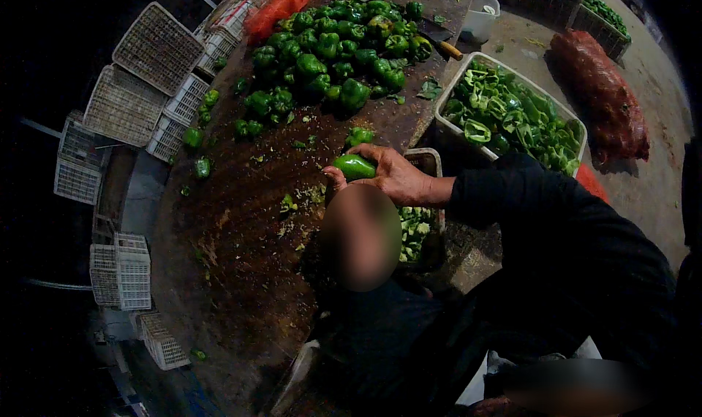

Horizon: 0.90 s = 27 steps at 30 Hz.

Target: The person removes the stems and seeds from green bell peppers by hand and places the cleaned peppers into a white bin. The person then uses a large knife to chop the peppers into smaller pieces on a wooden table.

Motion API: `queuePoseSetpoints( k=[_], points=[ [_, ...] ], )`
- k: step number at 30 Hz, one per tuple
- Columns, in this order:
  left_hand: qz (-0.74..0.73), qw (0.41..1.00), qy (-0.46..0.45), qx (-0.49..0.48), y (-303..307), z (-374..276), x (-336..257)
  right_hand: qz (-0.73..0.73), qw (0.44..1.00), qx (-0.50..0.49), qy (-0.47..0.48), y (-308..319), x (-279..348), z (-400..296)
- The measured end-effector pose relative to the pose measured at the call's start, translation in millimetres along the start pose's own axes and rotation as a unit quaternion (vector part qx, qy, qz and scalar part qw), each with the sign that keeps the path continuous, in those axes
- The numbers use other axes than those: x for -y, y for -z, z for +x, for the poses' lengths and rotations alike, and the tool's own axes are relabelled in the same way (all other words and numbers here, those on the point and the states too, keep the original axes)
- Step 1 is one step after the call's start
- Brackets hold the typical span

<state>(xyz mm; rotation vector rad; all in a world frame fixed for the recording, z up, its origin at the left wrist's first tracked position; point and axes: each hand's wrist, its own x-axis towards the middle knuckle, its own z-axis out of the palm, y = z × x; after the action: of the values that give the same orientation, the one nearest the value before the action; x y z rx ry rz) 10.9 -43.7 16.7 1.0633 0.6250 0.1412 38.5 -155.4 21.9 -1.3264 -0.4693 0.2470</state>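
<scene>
A whole green bell pepper (354,166) is held above the near edge of the wooden table (241,285). My right hand (392,173) curls around its right side, thumb and fingers on the skin. My left hand (359,219) meets the pepper from below, one digit at its left end; a blur hides most of this hand. Just behind the pepper, another green pepper (360,136) lies on the table. Under my wrists stands a crate (437,162) with pale green pepper cores (415,233), partly covered by my arm.
Farther back, green peppers (329,47) are heaped beside an orange mesh bag (282,8). A wooden-handled knife (451,50) lies at the table's right edge. Cut peppers fill a white crate (582,134). A red mesh sack (603,96) rests on the floor; plastic crates (126,104) stand left.
</scene>
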Motion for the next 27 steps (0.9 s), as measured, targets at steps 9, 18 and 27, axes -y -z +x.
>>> queuePoseSetpoints(
  k=[9, 18, 27],
  points=[
    [-0.029, 0.998, -0.051, -0.025, 13, 15, 0, 0.088, 0.994, 0.024, -0.054, -16, 23, 3],
    [-0.085, 0.992, 0.024, 0.087, 2, -24, -27, 0.056, 0.998, -0.02, -0.014, -16, 17, 0],
    [-0.11, 0.992, 0.026, 0.057, 15, -30, -17, 0.118, 0.989, -0.083, 0.038, -33, 4, 0]
  ],
)
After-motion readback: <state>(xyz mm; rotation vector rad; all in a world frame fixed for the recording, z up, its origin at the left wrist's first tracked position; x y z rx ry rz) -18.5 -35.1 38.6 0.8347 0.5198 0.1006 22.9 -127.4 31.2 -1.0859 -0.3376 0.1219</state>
